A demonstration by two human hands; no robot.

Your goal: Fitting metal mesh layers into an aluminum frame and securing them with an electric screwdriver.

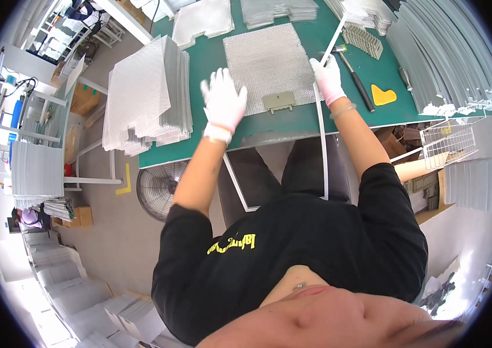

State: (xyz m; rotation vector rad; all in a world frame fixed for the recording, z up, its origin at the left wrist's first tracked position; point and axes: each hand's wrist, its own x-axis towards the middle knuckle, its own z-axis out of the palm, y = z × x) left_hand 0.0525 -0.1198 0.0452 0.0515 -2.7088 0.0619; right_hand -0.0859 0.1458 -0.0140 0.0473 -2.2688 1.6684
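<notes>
- The right hand (328, 78), in a white glove, is pinching a white strip (334, 40); its fingers are hiding part of the strip.
- From that grip, a white bar (321, 142) is running down toward the lap; the glove is covering any join, so I cannot tell whether both are one piece.
- The left hand (224, 100), also gloved, is spreading its fingers, slightly blurred, by the left edge of a mesh sheet (266, 61); I cannot tell whether it is touching.
- The sheet is lying between the hands, with a grey-green plate (279, 101) resting on its near edge.
- Right of the right hand, a hammer (356, 81) and a yellow piece (383, 95) are lying on the green table (208, 55).
- Left of the left hand, a mesh stack (141, 93) is standing.
- Below both hands, the black shirt (292, 238) is showing yellow lettering, distorted by folds.
</notes>
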